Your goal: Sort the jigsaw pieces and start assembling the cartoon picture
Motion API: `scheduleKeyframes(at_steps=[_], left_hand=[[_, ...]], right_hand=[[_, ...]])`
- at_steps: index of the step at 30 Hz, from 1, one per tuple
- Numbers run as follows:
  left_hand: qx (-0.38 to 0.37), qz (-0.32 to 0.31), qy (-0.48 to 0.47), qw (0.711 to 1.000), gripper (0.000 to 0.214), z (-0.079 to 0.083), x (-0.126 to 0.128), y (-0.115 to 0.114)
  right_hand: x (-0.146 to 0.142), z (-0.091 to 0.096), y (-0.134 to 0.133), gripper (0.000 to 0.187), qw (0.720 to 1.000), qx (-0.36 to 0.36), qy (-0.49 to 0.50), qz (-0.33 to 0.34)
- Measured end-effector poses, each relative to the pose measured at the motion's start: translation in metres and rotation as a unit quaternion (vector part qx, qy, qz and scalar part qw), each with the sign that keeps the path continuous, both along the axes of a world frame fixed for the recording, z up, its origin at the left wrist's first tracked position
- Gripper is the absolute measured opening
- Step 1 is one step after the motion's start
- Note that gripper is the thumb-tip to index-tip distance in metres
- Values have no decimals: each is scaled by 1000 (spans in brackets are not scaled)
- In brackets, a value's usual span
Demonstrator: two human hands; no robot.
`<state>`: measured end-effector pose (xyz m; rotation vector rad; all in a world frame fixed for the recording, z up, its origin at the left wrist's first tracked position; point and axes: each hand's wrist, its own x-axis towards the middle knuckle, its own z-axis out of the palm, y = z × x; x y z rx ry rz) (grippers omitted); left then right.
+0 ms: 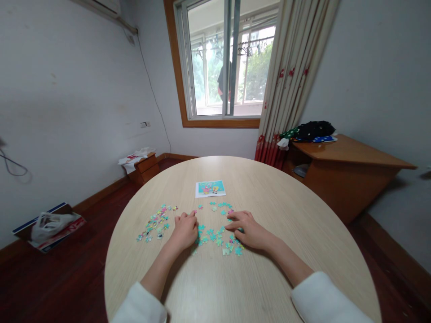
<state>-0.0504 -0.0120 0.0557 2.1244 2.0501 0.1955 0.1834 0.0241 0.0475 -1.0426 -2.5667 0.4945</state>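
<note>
Several small jigsaw pieces in turquoise, yellow and pink lie loose on the round table (218, 287). My left hand (186, 228) rests among them, fingers bent down and slightly apart, with a pink puzzle piece (195, 211) at its index fingertip. Across from it, my right hand (248, 228) has its fingers stretched and spread over the pieces, near a pink puzzle piece (230, 211). Between the hands is a cluster of mostly turquoise puzzle pieces (211, 232). A mixed-colour pile of puzzle pieces (156, 220) sits left of my left hand. Beyond both hands lies a picture sheet (210, 189) with cartoon figures.
A wooden desk (346, 152) with dark cloth (313, 131) on top stands at the right, beside a long curtain (286, 80). Back left is a low cabinet (146, 167). A plastic bag (50, 226) lies on flat boxes on the left floor. A window (225, 58) is ahead.
</note>
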Motion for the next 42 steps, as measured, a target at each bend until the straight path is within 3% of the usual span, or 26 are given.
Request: scheduleKeyframes(at_steps=[7,11,15,18,21,24,29,37,42], left_hand=[[11,49,70,996,36,1,-6,0],[8,119,93,988,35,3,-20,2],[9,205,83,975,34,10,-45,4],[69,229,40,970,32,12,-56,6],[142,177,-63,972,29,10,-46,6],[166,42,-162,972,33,6,-15,-1],[59,-198,-179,962,25,1,40,-21],[-6,-268,-131,954,28,5,46,-29],[-19,-268,-100,958,28,5,49,-27]], right_hand=[[1,-3,1,37,1000,5,6,1],[1,-2,0,37,1000,10,6,6],[0,0,-1,36,1000,5,6,2],[-1,-1,0,34,1000,10,9,2],[-1,-3,2,38,1000,24,17,7],[-1,-6,5,41,999,39,23,-6],[0,-12,9,39,998,49,32,-27],[0,-13,11,31,996,50,72,-33],[0,-14,12,30,996,41,66,-42]])
